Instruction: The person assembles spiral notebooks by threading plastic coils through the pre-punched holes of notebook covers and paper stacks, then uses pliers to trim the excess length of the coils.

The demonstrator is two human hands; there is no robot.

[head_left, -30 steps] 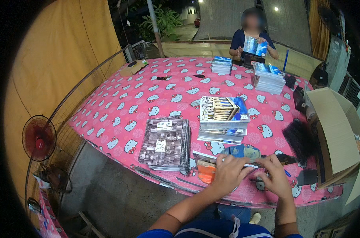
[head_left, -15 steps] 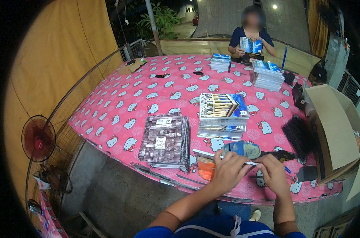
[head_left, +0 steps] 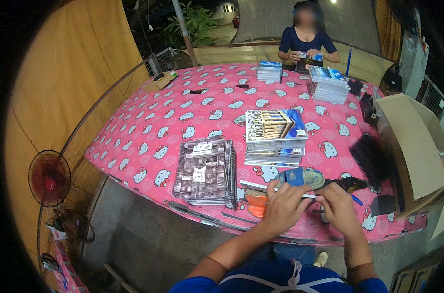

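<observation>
My left hand (head_left: 286, 207) is closed over a thin white-edged strip (head_left: 253, 185), its fingers curled on top. The strip looks narrow and flat, and whether it is the edge of a notebook cannot be told. My right hand (head_left: 338, 210) pinches at its right end, fingertips close to the left hand's. An orange object (head_left: 256, 205) lies beside my left hand, partly covered by it. Just beyond the hands is a blue patterned slipper-shaped thing (head_left: 307, 178). A blue handle (head_left: 357, 200) shows to the right of my right hand.
Spiral notebooks (head_left: 202, 171) are stacked left, picture-covered booklets (head_left: 275, 129) ahead. Black coils (head_left: 366, 158) lie by an open cardboard box (head_left: 410, 151). Across the pink tablecloth (head_left: 148, 141), a person (head_left: 307, 44) handles a booklet between two further stacks (head_left: 269, 72) (head_left: 328, 88).
My hands stay on the strip, with the right fingers shifted slightly. The view has tilted a little. The person across has lowered the booklet towards the table.
</observation>
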